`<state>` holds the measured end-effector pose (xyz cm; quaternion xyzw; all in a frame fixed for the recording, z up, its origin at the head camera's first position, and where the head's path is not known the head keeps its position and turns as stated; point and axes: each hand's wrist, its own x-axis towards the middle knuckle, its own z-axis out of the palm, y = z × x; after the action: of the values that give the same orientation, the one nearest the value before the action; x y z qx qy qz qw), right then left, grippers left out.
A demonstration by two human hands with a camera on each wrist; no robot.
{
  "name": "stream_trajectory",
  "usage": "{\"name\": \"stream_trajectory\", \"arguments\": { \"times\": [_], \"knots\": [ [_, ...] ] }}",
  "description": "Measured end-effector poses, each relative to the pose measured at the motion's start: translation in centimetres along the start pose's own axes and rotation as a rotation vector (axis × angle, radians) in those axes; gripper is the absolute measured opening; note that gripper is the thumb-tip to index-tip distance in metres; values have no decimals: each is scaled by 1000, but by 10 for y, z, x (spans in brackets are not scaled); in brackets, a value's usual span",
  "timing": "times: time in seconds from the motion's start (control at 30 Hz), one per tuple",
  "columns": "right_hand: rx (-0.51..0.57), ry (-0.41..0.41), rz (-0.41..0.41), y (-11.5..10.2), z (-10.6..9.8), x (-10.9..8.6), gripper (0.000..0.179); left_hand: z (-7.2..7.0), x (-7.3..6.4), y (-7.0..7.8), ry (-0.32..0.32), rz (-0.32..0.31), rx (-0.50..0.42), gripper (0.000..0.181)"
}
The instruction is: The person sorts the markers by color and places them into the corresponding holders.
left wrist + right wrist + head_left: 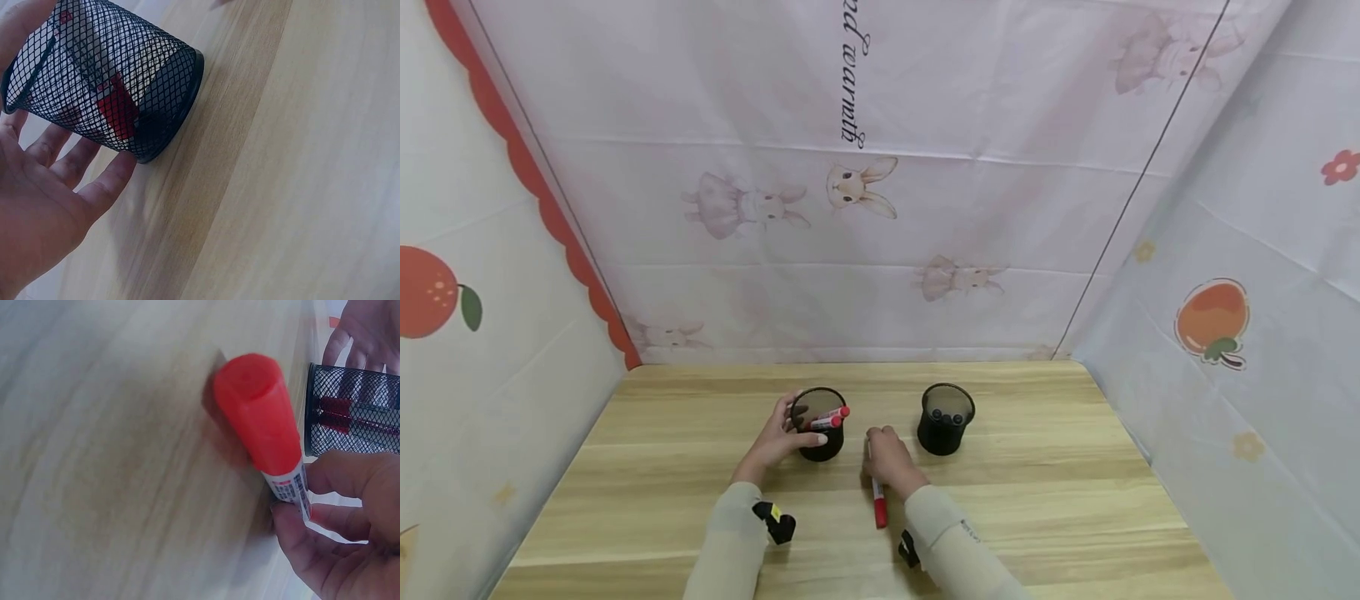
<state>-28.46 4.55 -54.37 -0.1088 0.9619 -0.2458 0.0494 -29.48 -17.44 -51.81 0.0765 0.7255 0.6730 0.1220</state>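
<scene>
A black mesh pen holder (824,451) stands upright left of the middle of the table, with two red-and-white markers (827,422) leaning in it. My left hand (777,438) holds this holder from its left side, thumb at the front and fingers around the back. The left wrist view shows its fingertips against the mesh (144,69). To the right of that holder, my right hand (891,458) pinches another marker by its white barrel. This marker's red cap (880,510) points toward me, close over the wood in the right wrist view.
A second black mesh pen holder (942,435) stands to the right of my right hand, with several dark-ended pens (947,417) inside. The light wooden table (1060,483) meets printed cloth walls at the back and both sides.
</scene>
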Motion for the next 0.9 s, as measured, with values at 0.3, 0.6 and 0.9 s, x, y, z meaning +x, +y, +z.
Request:
{"name": "stream_trajectory", "arguments": {
  "times": [0.3,0.6,0.9],
  "knots": [
    [68,31,25,4,-7,-4,47,3,-3,1,1,-2,-3,93],
    [120,72,4,1,-14,-11,47,2,0,-11,14,14,-31,93],
    [235,185,-9,-16,-31,-14,53,3,-1,-10,26,11,-38,93]
  ]
}}
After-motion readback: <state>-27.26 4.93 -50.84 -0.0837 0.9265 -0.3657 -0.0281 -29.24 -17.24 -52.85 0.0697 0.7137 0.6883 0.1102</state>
